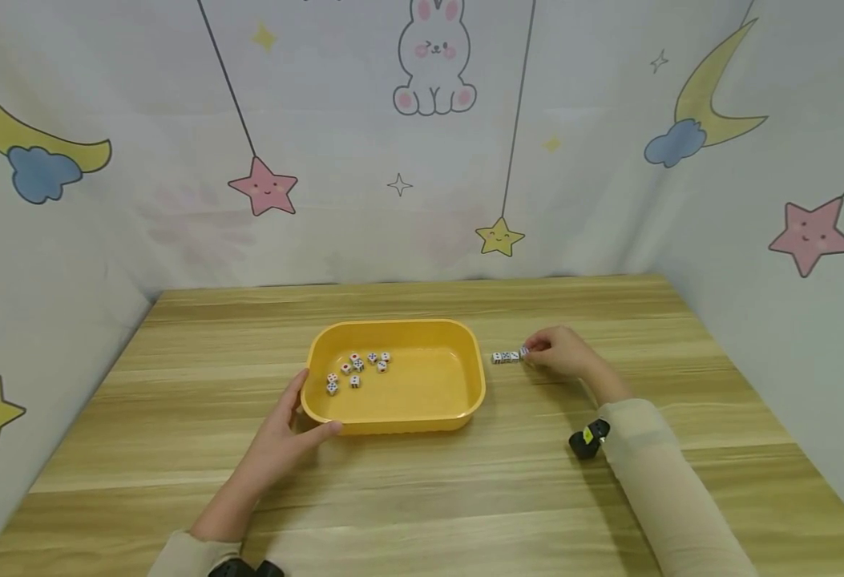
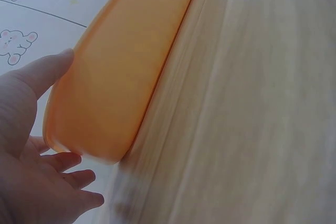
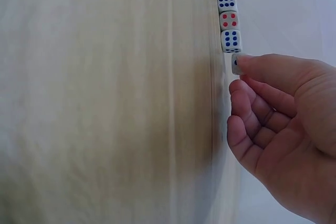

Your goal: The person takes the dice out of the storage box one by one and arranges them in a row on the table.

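Observation:
A yellow tray (image 1: 422,393) stands on the table, with several white dice (image 1: 358,365) scattered over its left half. My left hand (image 1: 277,445) rests at the tray's front left corner, the thumb against its rim and the other fingers spread along its left end. To the right of the tray, three dice (image 3: 229,21) stand touching in a short row. My right hand (image 1: 564,353) pinches another die (image 3: 236,64) between thumb and fingertip at the right end of that row. Part of this die is hidden behind the thumb (image 3: 262,69).
The wood-grain table (image 1: 465,497) reaches back to a white curtain (image 1: 349,240) printed with stars, moons and a rabbit. Curtains also stand along the left and right sides. A black wrist camera (image 1: 589,439) sits by the right sleeve.

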The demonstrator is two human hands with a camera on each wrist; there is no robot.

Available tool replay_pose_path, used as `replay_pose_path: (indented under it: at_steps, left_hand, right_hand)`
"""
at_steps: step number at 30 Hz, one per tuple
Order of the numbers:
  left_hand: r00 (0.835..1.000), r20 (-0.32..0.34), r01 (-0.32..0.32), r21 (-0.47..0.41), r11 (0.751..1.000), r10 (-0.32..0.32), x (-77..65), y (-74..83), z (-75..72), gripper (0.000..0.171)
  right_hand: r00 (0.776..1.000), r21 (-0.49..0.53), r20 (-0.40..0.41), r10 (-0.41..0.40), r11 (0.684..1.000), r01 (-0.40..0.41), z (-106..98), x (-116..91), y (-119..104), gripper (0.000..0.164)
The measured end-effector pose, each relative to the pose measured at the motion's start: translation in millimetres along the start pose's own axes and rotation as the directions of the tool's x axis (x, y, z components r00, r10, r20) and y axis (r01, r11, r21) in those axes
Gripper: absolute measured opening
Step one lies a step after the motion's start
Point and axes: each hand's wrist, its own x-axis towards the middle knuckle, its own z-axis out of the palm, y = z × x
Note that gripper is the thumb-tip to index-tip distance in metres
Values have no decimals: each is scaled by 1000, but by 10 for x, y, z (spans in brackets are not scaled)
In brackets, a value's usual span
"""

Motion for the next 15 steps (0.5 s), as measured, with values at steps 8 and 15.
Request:
replay_pose_path:
  at_steps: [8, 15]
  left_hand:
    - [1000, 0, -5, 3, 1000, 5, 4, -1, -5, 104]
    - [1000, -1, 7, 10, 1000, -7, -6, 15, -4, 104]
  right_hand:
    - [1000, -4, 5, -4, 1000, 4, 19, 18, -9, 21]
    - [1000, -27, 9, 6, 1000, -5, 47, 27, -14, 19]
